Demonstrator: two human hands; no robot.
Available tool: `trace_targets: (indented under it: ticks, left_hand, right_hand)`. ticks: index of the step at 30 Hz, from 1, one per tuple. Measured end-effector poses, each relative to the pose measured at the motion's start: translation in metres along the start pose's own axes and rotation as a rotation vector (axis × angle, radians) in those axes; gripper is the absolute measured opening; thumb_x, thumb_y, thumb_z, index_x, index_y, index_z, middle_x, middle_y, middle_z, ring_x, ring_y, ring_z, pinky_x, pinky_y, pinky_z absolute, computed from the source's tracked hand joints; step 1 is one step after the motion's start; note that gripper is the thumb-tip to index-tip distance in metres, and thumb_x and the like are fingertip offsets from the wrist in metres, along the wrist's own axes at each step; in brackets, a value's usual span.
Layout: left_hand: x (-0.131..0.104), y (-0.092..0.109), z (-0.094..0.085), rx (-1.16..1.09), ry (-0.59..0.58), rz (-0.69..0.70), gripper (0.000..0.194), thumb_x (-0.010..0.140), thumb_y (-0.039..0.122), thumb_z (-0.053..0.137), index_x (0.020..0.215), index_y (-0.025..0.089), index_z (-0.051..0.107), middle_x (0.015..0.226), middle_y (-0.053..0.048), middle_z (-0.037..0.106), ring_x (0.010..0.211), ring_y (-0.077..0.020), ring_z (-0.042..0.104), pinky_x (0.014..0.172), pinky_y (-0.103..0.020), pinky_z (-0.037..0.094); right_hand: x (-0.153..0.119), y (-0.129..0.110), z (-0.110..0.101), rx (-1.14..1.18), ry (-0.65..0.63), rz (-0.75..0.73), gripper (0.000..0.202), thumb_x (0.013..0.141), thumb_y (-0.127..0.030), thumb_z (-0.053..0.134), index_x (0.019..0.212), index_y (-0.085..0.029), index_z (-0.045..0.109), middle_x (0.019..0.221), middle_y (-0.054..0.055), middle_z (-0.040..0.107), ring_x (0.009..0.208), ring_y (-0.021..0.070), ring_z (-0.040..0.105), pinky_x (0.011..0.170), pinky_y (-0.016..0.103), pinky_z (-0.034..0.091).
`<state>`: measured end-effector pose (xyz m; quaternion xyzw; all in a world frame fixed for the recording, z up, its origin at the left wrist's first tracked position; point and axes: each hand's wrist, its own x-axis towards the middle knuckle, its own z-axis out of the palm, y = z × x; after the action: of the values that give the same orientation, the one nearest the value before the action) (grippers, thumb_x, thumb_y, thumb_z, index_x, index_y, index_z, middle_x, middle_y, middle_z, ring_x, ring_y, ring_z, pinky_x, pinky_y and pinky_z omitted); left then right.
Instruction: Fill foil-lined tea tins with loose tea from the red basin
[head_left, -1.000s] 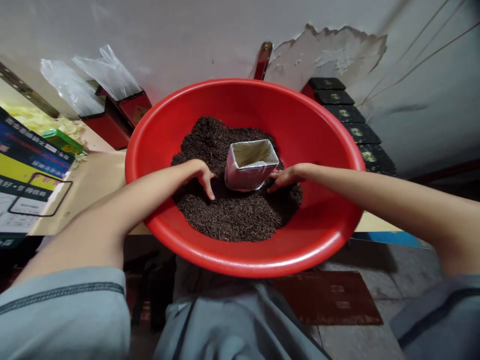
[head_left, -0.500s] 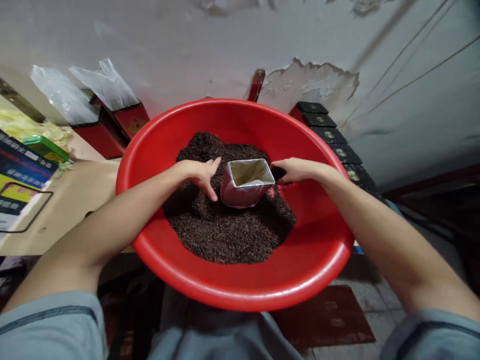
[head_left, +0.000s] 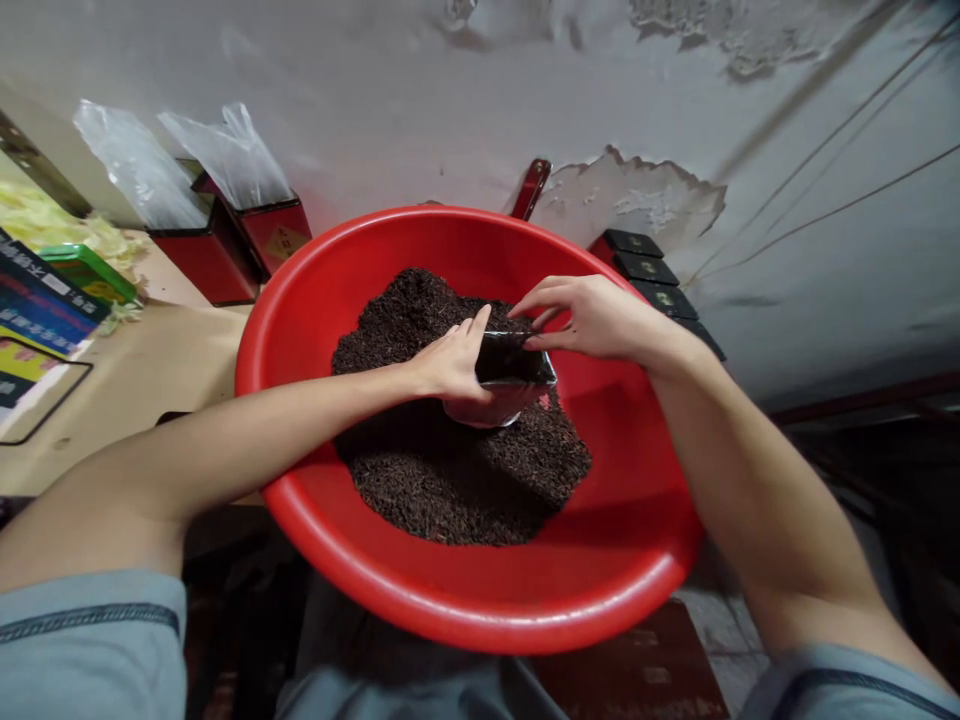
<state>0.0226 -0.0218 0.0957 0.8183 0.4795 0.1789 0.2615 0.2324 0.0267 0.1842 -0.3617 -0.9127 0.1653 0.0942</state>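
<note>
A clear-wrapped, reddish box-shaped container (head_left: 495, 403) with a silvery rim stands in dark, thin loose leaves, which look like tea (head_left: 457, 500), inside a large red basin (head_left: 480, 600). My left hand (head_left: 454, 365) wraps the container's left side, thumb in front and fingers behind. Over the mouth, my right hand (head_left: 585, 315) has its fingers bent and pinched on a black, straight-edged piece (head_left: 510, 345) that looks like a lid. This piece covers much of the opening, and its full shape is hidden. The leaves are heaped behind the container and spread in front of it.
Two red tins (head_left: 206, 255) with clear plastic bags (head_left: 142, 165) sticking out stand left of the basin, on a tan table (head_left: 172, 370). Several black-topped tins (head_left: 645, 268) line the wall at right. A green box (head_left: 86, 270) lies far left.
My right hand has risen from beside the container to above its mouth with a black piece. My left hand has moved right, from open beside the container to gripping it.
</note>
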Motion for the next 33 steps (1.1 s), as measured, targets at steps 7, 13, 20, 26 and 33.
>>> trace_targets:
  ticks: [7,13,20,26,33]
  left_hand:
    - [0.010,-0.022,-0.022,0.092,-0.021,-0.006,0.131,0.056,0.042,0.079,0.160,0.010,0.005,0.154,-0.025,0.040,0.138,-0.0420,0.044,0.111,-0.047,0.039]
    - [0.007,-0.016,-0.021,0.219,-0.122,0.042,0.132,0.058,0.044,0.076,0.160,0.007,0.001,0.157,-0.027,0.035,0.140,-0.0414,0.041,0.112,-0.045,0.038]
    - [0.002,-0.004,-0.017,0.311,-0.179,-0.012,0.127,0.065,0.045,0.073,0.161,0.009,-0.002,0.158,-0.025,0.036,0.137,-0.0408,0.043,0.111,-0.045,0.038]
    - [0.005,-0.006,-0.016,0.344,-0.189,0.008,0.123,0.067,0.047,0.071,0.161,0.004,0.004,0.155,-0.026,0.038,0.131,-0.0400,0.046,0.109,-0.044,0.042]
    - [0.005,-0.003,-0.015,0.393,-0.192,0.020,0.123,0.069,0.050,0.071,0.159,-0.001,0.004,0.151,-0.028,0.040,0.128,-0.0398,0.047,0.107,-0.043,0.043]
  right_hand:
    - [0.021,0.104,0.037,-0.176,0.080,0.359,0.051,0.090,-0.051,0.062,0.127,-0.016,0.066,0.115,0.014,0.070,0.105,0.0287,0.067,0.101,0.045,0.051]
    - [0.047,0.147,0.113,-0.157,0.048,0.521,0.083,0.085,-0.052,0.068,0.152,-0.011,0.043,0.149,0.024,0.046,0.134,0.0353,0.050,0.112,0.043,0.042]
    - [0.063,0.141,0.181,-0.128,0.348,0.581,0.063,0.095,-0.060,0.041,0.145,-0.023,0.049,0.148,0.019,0.044,0.132,0.0399,0.045,0.107,0.057,0.042]
    - [0.057,0.138,0.189,-0.006,0.383,0.528,0.057,0.092,-0.055,0.047,0.140,-0.023,0.053,0.138,0.015,0.056,0.125,0.0305,0.055,0.109,0.046,0.044]
    - [0.083,0.125,0.191,0.396,0.449,0.670,0.069,0.075,-0.062,0.064,0.133,-0.026,0.059,0.142,0.014,0.057,0.130,0.0360,0.053,0.110,0.049,0.043]
